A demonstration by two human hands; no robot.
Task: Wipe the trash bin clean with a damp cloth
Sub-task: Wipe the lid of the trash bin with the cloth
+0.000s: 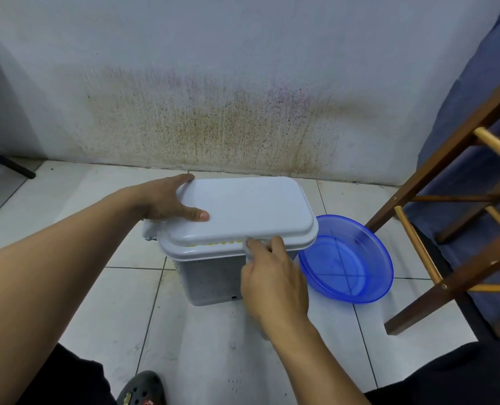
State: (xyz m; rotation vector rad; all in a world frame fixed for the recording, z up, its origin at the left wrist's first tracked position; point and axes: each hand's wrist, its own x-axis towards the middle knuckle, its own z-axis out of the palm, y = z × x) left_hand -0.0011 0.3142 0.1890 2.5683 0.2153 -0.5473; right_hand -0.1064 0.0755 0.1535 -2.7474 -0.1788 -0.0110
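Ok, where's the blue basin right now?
In the head view the blue basin sits on the tiled floor right of centre, just beside the trash bin on its right side, between it and the wooden frame.

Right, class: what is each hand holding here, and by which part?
The left hand grips the trash bin lid by its left end. The right hand holds a bunched grey cloth, mostly hidden in the hand, against the lid's front edge.
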